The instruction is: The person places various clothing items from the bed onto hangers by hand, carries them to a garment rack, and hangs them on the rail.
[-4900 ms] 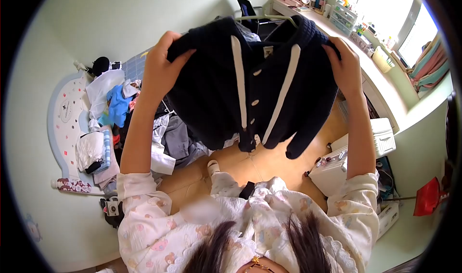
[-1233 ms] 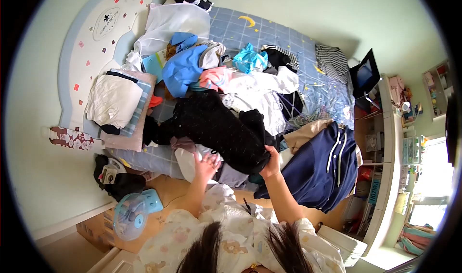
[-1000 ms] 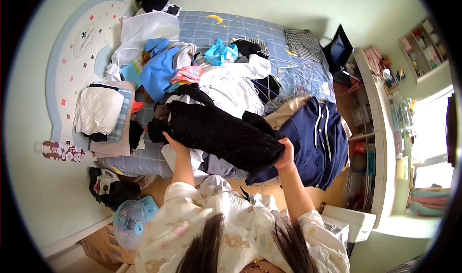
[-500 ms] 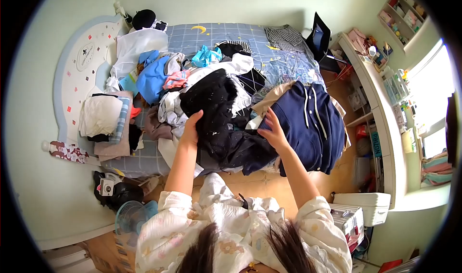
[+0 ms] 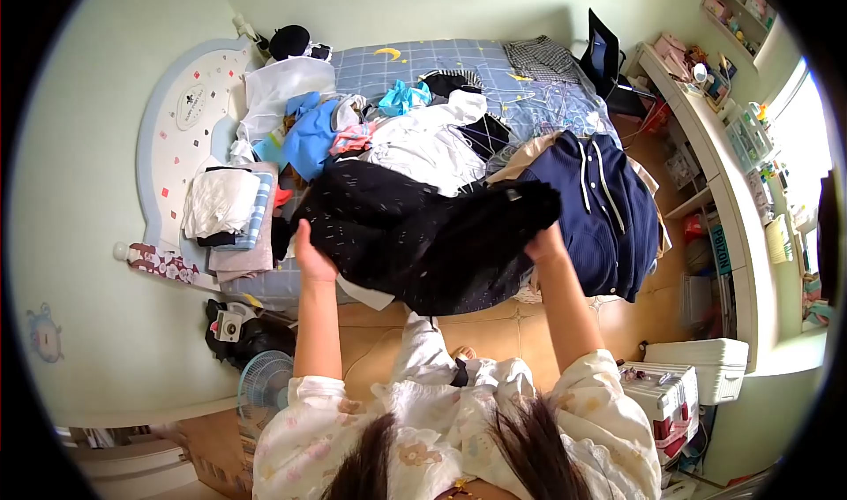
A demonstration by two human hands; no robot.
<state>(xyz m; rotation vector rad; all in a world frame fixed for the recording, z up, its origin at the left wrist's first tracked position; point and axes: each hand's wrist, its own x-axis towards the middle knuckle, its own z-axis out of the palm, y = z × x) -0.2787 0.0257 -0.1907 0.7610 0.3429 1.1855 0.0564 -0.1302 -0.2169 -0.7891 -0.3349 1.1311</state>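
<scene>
A black garment with small white flecks (image 5: 415, 235) is stretched out between both hands, above the near edge of the bed. My left hand (image 5: 314, 255) grips its left end, the fingers partly hidden by the cloth. At the right end, my right hand (image 5: 545, 242) holds the garment's dark, fuzzy-looking part. Behind it lies a heap with a white garment (image 5: 428, 143), a blue garment (image 5: 311, 138) and a bright cyan piece (image 5: 405, 98). A navy hooded garment (image 5: 600, 213) lies spread to the right.
Folded clothes (image 5: 221, 205) are stacked by the headboard (image 5: 181, 112). A laptop (image 5: 603, 55) stands open at the back right, beside a long white desk (image 5: 719, 169). Below are a fan (image 5: 265, 385), a black bag (image 5: 260, 339) and white cases (image 5: 701, 359).
Both hands have moved apart and now hold the black garment lifted and spread wide. My right hand, open before, has closed on its right end. The view has shifted slightly.
</scene>
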